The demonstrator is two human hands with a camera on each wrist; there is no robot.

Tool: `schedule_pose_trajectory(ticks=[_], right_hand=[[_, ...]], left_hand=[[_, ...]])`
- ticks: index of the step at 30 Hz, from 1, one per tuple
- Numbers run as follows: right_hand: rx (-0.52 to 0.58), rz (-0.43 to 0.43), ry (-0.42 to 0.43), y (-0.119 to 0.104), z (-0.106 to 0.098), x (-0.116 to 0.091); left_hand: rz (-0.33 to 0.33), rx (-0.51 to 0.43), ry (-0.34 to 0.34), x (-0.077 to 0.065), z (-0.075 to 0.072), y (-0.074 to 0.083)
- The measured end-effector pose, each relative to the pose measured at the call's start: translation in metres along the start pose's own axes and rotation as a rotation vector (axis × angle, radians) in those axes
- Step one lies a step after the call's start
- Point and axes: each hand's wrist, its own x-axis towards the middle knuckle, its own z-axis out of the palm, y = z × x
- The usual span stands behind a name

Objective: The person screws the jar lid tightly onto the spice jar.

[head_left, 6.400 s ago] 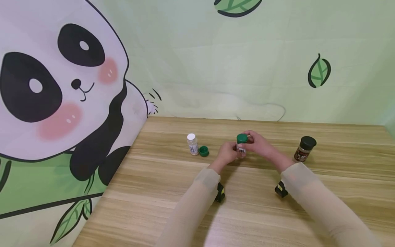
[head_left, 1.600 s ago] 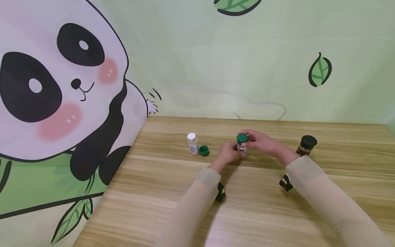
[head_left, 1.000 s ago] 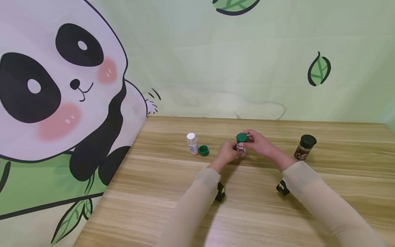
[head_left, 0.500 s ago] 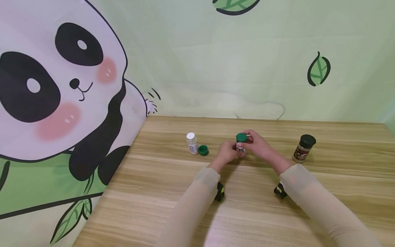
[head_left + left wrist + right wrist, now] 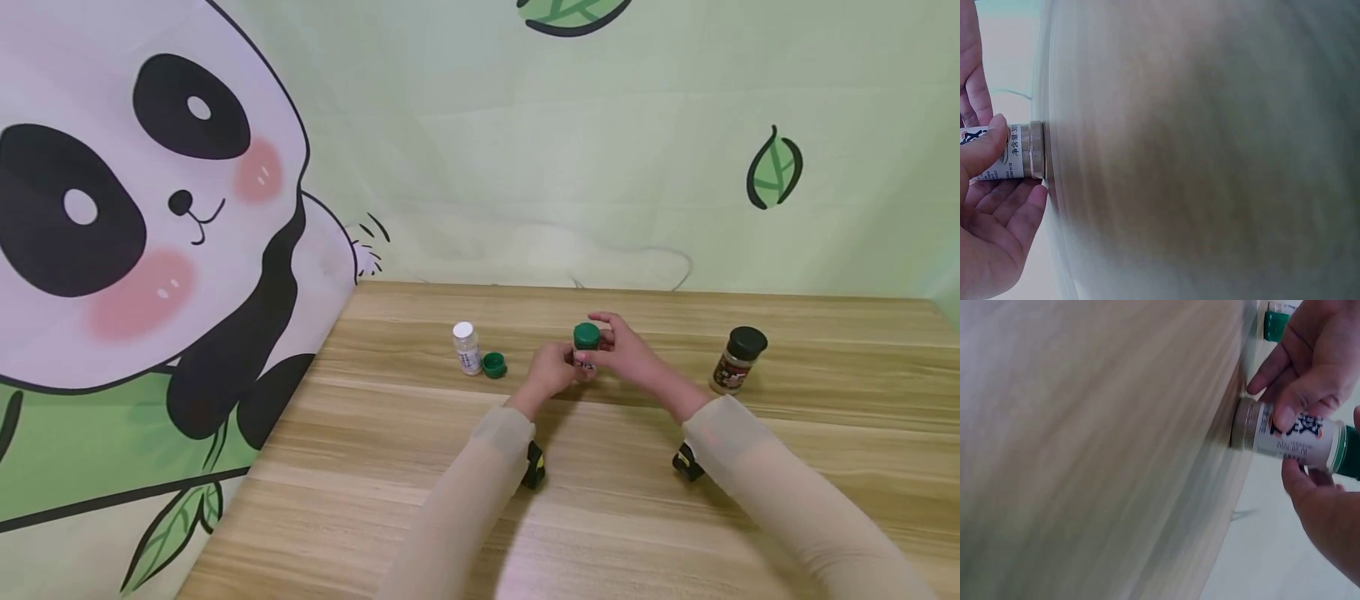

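A small spice jar (image 5: 1294, 437) with a printed label and a green cap (image 5: 587, 336) stands upright on the wooden table between both hands. My left hand (image 5: 551, 371) grips its lower body, the thumb (image 5: 1286, 417) lying across the label. From the other side my right hand (image 5: 633, 354) reaches round the top. Its thumb touches the jar just below the cap, while the index finger arches up behind, a little apart from the cap. What the remaining right fingers touch is partly hidden.
Left of the hands stand a white-topped bottle (image 5: 467, 352) and, beside it, a loose green cap (image 5: 494, 365). A black-lidded spice jar (image 5: 738, 360) is to the right, near my right forearm. A panda-printed cloth (image 5: 480, 167) hangs behind the table (image 5: 360, 467).
The right wrist has swung slightly out and back while that hand stays at the jar's top. Its index finger now sits more lifted from the cap. The left hand keeps its place.
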Motion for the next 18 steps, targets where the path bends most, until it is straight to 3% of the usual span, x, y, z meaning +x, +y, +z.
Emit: schedule_pose_trajectory(ticks=[8, 18], right_hand=[[-0.013, -0.044, -0.167, 0.001, -0.018, 0.002], [-0.034, -0.050, -0.170, 0.001, -0.021, 0.003]], left_hand=[[-0.010, -0.004, -0.004, -0.001, 0.001, 0.001], [-0.021, -0.018, -0.010, -0.001, 0.001, 0.001]])
